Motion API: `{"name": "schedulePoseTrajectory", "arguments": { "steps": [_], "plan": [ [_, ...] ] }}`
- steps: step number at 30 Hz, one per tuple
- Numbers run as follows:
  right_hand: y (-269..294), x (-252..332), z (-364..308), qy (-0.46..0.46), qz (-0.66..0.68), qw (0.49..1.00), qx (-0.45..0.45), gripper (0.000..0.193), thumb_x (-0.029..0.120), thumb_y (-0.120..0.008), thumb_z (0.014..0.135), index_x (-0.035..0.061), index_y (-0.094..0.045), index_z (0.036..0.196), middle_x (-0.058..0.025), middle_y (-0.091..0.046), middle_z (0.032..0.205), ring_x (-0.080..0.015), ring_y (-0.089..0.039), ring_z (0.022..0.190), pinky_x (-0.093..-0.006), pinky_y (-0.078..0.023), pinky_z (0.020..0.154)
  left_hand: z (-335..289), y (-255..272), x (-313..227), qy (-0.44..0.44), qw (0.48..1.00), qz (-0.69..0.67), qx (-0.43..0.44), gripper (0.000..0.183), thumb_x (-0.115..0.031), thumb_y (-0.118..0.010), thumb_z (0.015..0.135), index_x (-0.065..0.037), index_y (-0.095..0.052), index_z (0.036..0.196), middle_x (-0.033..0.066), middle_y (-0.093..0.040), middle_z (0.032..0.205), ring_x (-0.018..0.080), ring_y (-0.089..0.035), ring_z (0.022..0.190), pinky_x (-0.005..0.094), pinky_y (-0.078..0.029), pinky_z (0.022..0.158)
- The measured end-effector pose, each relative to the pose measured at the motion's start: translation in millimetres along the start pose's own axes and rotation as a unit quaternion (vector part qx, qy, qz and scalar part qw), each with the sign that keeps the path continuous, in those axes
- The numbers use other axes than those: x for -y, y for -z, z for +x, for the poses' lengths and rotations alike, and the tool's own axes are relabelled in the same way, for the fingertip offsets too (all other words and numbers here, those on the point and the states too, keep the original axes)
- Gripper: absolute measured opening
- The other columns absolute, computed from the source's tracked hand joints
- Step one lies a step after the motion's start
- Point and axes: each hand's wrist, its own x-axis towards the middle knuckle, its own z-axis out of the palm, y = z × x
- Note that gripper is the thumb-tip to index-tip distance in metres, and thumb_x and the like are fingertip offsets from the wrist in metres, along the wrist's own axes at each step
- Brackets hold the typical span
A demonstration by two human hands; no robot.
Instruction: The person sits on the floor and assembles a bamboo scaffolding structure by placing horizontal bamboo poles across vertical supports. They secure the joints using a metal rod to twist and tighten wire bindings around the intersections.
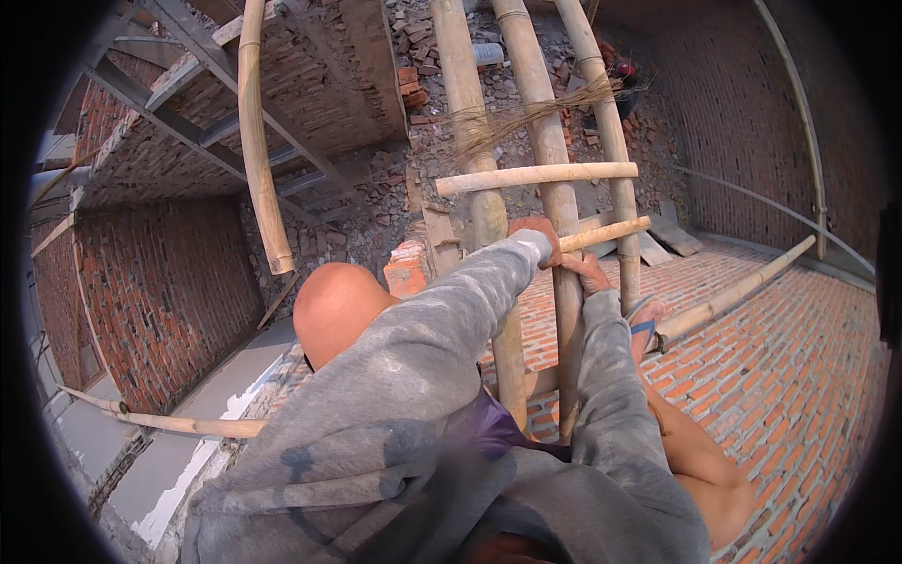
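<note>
The lower of two short bamboo crosspieces lies across the middle and right of three long poles, its left end held in my left grip. My right grip wraps the middle pole just below; one sandalled foot shows nearby.

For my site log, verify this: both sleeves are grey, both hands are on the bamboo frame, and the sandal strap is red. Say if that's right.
Wrong on colour: in the head view the sandal strap is blue, not red. The rest stands: both sleeves are grey, left hand and right hand on the bamboo frame.
</note>
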Motion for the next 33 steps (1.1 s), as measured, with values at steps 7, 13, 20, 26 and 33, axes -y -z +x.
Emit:
{"name": "schedulePoseTrajectory", "arguments": {
  "steps": [7,13,20,26,33],
  "plan": [
    [1,-1,12,-0.002,0.035,0.999,0.014,0.069,0.016,-0.091,0.077,-0.0022,-0.06,0.136,-0.0105,-0.073,0.117,-0.021,-0.07,0.105,-0.0384,-0.055,0.094,-12,5,2,-0.007,1.0,-0.007,0.004,0.05,-0.037,-0.079,0.08,-0.008,-0.079,0.12,0.0146,-0.075,0.129,0.0283,-0.071,0.122,0.0408,-0.055,0.102],
    [23,-29,23,0.034,0.046,0.998,0.033,0.074,0.031,-0.088,0.084,0.0003,-0.054,0.142,-0.0108,-0.068,0.126,-0.0219,-0.067,0.111,-0.0379,-0.055,0.096,0,-6,-2,0.013,0.999,0.012,0.027,0.048,-0.03,-0.084,0.072,-0.011,-0.081,0.116,0.0119,-0.078,0.122,0.0289,-0.074,0.116,0.0453,-0.056,0.097],
    [42,-51,34,-0.01,0.246,0.963,0.113,0.069,0.055,-0.072,0.096,0.0034,-0.058,0.139,-0.0119,-0.07,0.125,-0.0244,-0.069,0.108,-0.041,-0.058,0.09,-7,-10,-6,0.017,0.999,0.019,-0.019,0.045,-0.031,-0.081,0.075,-0.012,-0.082,0.116,0.0118,-0.077,0.123,0.0264,-0.073,0.118,0.0438,-0.051,0.103],
    [48,-67,48,-0.008,0.076,0.995,0.06,0.031,0.031,-0.064,0.102,0.0044,-0.073,0.113,-0.0035,-0.075,0.097,-0.0173,-0.07,0.078,-0.0347,-0.056,0.07,9,-18,-6,0.018,0.998,0.062,-0.002,0.044,-0.031,-0.079,0.076,-0.014,-0.082,0.117,0.0097,-0.078,0.122,0.0245,-0.074,0.116,0.0472,-0.054,0.097],
    [56,-43,72,-0.049,-0.032,0.993,0.107,0.028,0.026,-0.066,0.099,0.0045,-0.072,0.115,-0.0069,-0.074,0.101,-0.0206,-0.069,0.085,-0.0363,-0.055,0.075,46,-34,-4,0.028,0.997,-0.007,-0.068,0.045,-0.031,-0.079,0.077,-0.013,-0.081,0.118,0.0098,-0.078,0.121,0.0267,-0.074,0.115,0.0472,-0.057,0.093]
  ]
}}
